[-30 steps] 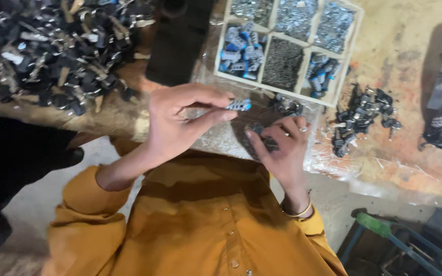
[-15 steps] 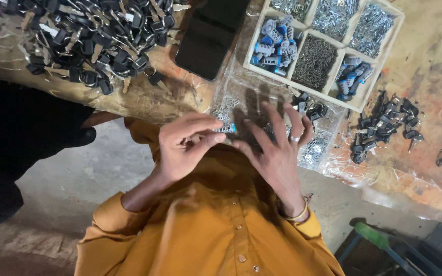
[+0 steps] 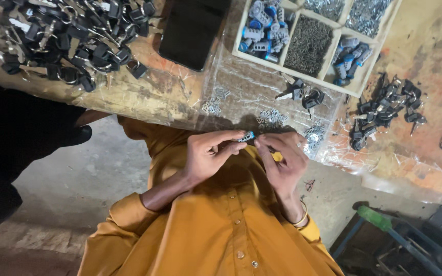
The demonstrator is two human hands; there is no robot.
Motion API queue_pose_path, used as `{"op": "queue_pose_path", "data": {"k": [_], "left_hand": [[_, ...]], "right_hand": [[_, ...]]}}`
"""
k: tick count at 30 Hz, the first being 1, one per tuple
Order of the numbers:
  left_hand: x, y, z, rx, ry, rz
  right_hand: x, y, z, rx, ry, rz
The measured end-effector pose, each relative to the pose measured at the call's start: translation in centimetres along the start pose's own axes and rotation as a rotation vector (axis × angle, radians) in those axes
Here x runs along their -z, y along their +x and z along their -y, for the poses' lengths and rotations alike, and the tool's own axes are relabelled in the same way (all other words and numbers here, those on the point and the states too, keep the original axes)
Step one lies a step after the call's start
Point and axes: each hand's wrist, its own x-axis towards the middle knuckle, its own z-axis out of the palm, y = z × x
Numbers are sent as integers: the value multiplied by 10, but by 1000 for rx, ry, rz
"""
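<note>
My left hand (image 3: 208, 153) pinches a small blue and silver lock cylinder (image 3: 246, 136) between thumb and forefinger, just above my orange shirt. My right hand (image 3: 285, 158) meets it from the right, its fingertips closed on the other end of the same cylinder. Both hands hover close to my chest, below the edge of the workbench (image 3: 170, 99). What, if anything, lies inside my right palm is hidden.
A partitioned tray (image 3: 303, 66) holds blue-grey cylinders, dark pins and silver parts. A black phone (image 3: 193, 30) lies beside it. Heaps of black-headed keys sit at the far left (image 3: 72, 41) and right (image 3: 390, 105). Small silver pieces (image 3: 272, 118) dot the plastic sheet. A dark sleeve (image 3: 21, 133) is at left.
Both hands have drawn back from the bench edge toward my chest and closed together on the cylinder. The view has shifted, with the bench now higher in the frame.
</note>
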Motion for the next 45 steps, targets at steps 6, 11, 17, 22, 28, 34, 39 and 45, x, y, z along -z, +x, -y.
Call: {"op": "queue_pose_path", "data": {"k": [6,11,17,22,28,34,39,45], "left_hand": [[-7,0,3,-13,-14,11],[-9,1,3,-86,29,9],[-4,2,0,-260,239,29],[1,-2,4,-192,135,36],[3,-8,14,-40,-117,11],[0,-6,14,-20,-45,-13],[-5,-5,12,-17,-62,32],[-8,-5,16,-6,-125,60]], "right_hand": [[3,5,3,13,-84,80],[3,4,2,-152,110,65],[4,2,6,-12,-183,46],[16,11,6,114,-360,196],[15,7,6,302,-530,48],[15,-5,-16,384,-429,17],[9,-14,-18,163,-184,-9],[-1,-7,-6,172,-134,-53]]}}
